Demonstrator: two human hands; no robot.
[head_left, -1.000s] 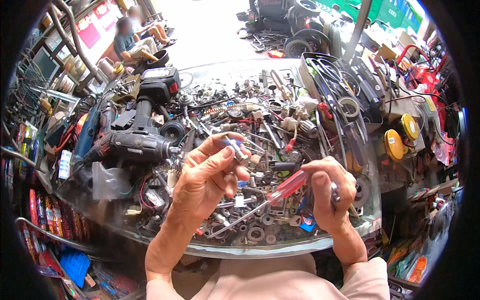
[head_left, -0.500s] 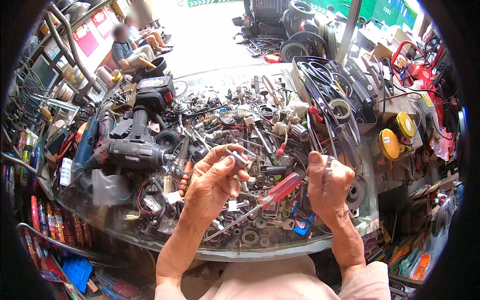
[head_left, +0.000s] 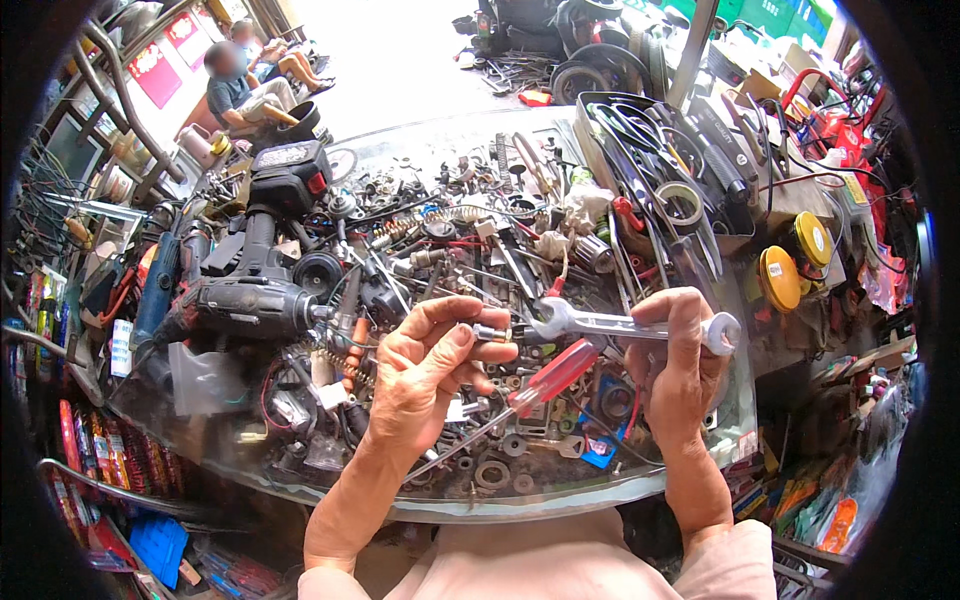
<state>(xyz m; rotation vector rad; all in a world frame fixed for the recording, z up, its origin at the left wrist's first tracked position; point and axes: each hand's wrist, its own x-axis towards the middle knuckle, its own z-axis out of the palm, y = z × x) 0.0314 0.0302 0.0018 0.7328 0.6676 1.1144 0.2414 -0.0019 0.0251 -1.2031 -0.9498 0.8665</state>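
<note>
The fingers of the left hand (head_left: 420, 365), at the centre of the frame, pinched a small silver-and-brass metal cylinder (head_left: 492, 333), its long axis roughly level and its free end pointing right. Just beyond that end, right of centre, the open end of a shiny silver steel wrench (head_left: 615, 323) faced left across what looked like a narrow gap, though the depth between the two could not be told. The wrench, too, lay nearly level, tipped slightly down toward the right of the frame, almost in line with the cylinder. The fingers of the right hand (head_left: 680, 365) were wrapped around its shank near the far end, leaving the left hand nearer the meeting point. Below and between the hands, a screwdriver with a clear red handle (head_left: 560, 375) slanted from lower centre up to the right, apparently in neither grasp. Loose metal parts (head_left: 430, 258) crowded the glass-topped table (head_left: 425, 515) beneath, with a black cordless power tool (head_left: 255, 303) at left of centre and round yellow containers (head_left: 778, 280) at right.
</note>
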